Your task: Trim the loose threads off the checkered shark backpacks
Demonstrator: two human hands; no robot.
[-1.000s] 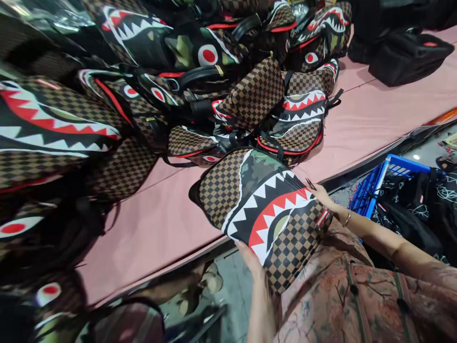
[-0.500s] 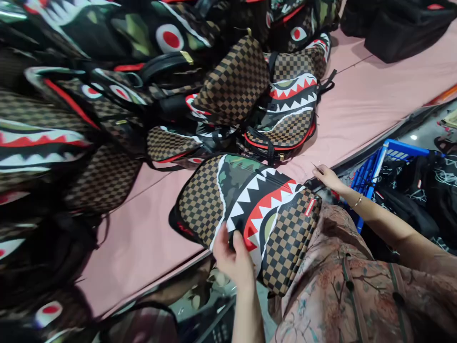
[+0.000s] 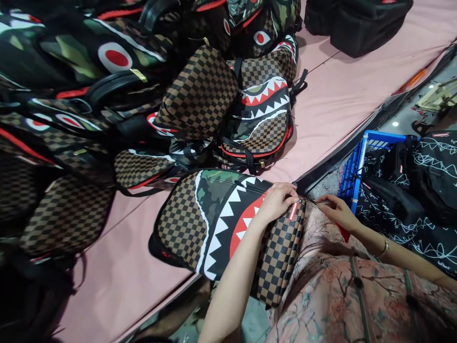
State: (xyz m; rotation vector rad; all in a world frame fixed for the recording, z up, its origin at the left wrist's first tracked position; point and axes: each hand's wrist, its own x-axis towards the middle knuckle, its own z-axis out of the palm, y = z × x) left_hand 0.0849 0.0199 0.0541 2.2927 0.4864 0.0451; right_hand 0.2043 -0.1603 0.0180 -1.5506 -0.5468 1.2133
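Bag (image 3: 182,224), checked with a shark-mouth print, lay slantwise across the edge of the pink tabletop (image 3: 135,281), its flat end against the person's floral clothing (image 3: 332,295). Its long axis ran from between 9 and 10 o'clock, at the rounded end, to between 3 and 4, at the flat end. From either grip, most of the bag stretched away toward 8 to 9 o'clock. The left hand (image 3: 278,201) was the nearer, touching the flat end's upper corner beside the red label (image 3: 293,212), its forearm crossing the print from 7 o'clock. Its fingers were bunched there, though whether they clamped anything I could not tell. The right hand (image 3: 337,212) sat just off that corner at 3 o'clock, thumb and fingers closed on a thin dark object (image 3: 312,200) pointing back at the bag. A red piece (image 3: 343,232) showed beneath the palm.

Count: two hands, one bag between them, one red label on it, one bracelet (image 3: 385,245) on the right wrist. One shark-print backpack (image 3: 264,114) lay at 1 o'clock from the bag, one checked pouch-like piece (image 3: 200,90) at 12; the pile around them overlapped too much to number. One blue basket (image 3: 357,171) stood at 2 o'clock, holding at least two black bags (image 3: 437,162) with white scribbles.
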